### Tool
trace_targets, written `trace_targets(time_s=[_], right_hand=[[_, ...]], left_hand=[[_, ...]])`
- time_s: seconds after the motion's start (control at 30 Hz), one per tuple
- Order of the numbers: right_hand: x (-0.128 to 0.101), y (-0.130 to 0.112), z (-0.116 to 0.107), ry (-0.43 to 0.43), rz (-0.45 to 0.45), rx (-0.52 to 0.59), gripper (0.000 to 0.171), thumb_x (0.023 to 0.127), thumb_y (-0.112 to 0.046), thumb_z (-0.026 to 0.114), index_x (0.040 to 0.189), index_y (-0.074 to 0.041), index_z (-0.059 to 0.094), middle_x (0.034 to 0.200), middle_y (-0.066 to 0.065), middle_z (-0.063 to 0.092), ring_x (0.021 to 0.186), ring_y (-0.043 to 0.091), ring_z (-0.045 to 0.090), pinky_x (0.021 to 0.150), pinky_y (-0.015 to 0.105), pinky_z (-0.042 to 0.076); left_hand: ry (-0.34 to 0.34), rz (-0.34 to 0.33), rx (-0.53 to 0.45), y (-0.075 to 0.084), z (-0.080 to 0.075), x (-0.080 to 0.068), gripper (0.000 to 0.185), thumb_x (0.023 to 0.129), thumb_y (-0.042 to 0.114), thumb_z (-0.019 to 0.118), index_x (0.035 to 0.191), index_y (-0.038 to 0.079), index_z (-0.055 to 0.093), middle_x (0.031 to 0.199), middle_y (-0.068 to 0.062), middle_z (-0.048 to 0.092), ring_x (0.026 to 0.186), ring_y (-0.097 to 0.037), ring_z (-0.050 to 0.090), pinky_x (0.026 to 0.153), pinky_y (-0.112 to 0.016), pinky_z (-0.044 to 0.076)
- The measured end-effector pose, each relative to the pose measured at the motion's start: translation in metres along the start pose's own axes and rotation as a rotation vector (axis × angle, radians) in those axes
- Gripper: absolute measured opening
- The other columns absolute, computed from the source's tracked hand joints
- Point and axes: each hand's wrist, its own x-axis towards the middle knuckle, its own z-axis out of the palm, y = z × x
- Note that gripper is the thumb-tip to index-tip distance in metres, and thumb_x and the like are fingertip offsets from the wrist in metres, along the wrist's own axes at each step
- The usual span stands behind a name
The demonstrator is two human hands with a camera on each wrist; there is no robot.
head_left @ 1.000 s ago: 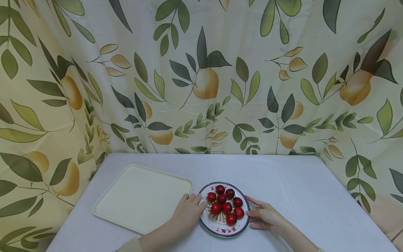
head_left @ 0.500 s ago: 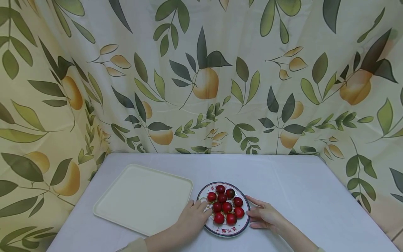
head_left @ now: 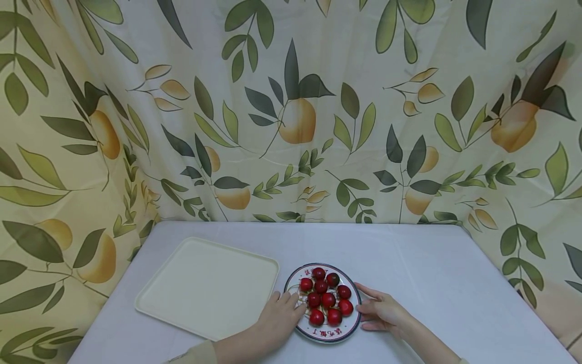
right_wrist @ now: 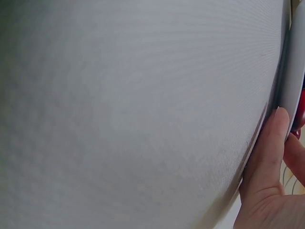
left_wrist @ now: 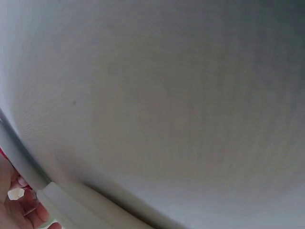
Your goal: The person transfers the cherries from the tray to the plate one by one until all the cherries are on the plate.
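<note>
A round white plate (head_left: 324, 333) with a dark blue rim and red lettering bears several red cherries (head_left: 328, 300), some with stems. My right hand (head_left: 386, 313) grips the plate's right rim; in the right wrist view, its fingers (right_wrist: 274, 148) lie along the plate's edge. My left hand (head_left: 282, 316) reaches over the left rim, its fingers curled beside the near-left cherry (head_left: 316, 317), which it appears to hold by the stem. The contact itself is hidden. Only part of the left hand (left_wrist: 24, 210) shows in the left wrist view, at the lower left.
A cream rectangular tray (head_left: 209, 283) lies to the left of the plate, its right edge close to the left hand. Both stand on a table with a white cloth (head_left: 409, 258). Behind hangs a curtain (head_left: 291, 192) printed with leaves and fruit.
My left hand has moved slightly right and toward the table's near edge, and a cherry beside it has shifted nearer the plate's front. The right hand and plate have stayed put.
</note>
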Motion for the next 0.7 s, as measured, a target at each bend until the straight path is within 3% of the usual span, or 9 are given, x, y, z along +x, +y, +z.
trace_targets(time_s=[0.3, 0.53, 0.7], right_hand=[[0.0004, -0.0001, 0.0006, 0.008, 0.004, -0.003, 0.066, 0.080, -0.003, 0.065, 0.139, -0.013, 0.038, 0.085, 0.012, 0.054, 0.061, 0.019, 0.061, 0.059, 0.034, 0.054], [-0.0002, -0.0001, 0.0000, -0.007, -0.005, 0.001, 0.067, 0.079, -0.003, 0.066, 0.139, -0.013, 0.037, 0.085, 0.011, 0.054, 0.062, 0.019, 0.061, 0.060, 0.034, 0.054], [-0.0008, -0.0003, 0.0000, -0.014, -0.012, -0.002, 0.067, 0.080, -0.003, 0.065, 0.140, -0.012, 0.036, 0.085, 0.010, 0.055, 0.062, 0.019, 0.061, 0.060, 0.035, 0.054]], left_hand=[[-0.001, -0.006, -0.014, -0.0009, 0.0008, 0.0010, 0.029, 0.086, 0.028, 0.058, 0.114, 0.025, 0.059, 0.109, 0.001, 0.054, 0.093, -0.014, 0.047, 0.079, -0.031, 0.037], [0.051, -0.037, -0.027, -0.0026, 0.0016, 0.0001, 0.021, 0.089, 0.035, 0.053, 0.105, 0.024, 0.060, 0.099, 0.003, 0.053, 0.090, -0.013, 0.047, 0.077, -0.030, 0.036], [0.000, -0.080, -0.091, -0.0063, -0.0036, -0.0017, 0.028, 0.092, 0.039, 0.047, 0.111, 0.023, 0.059, 0.107, 0.000, 0.054, 0.099, -0.015, 0.049, 0.085, -0.034, 0.037]])
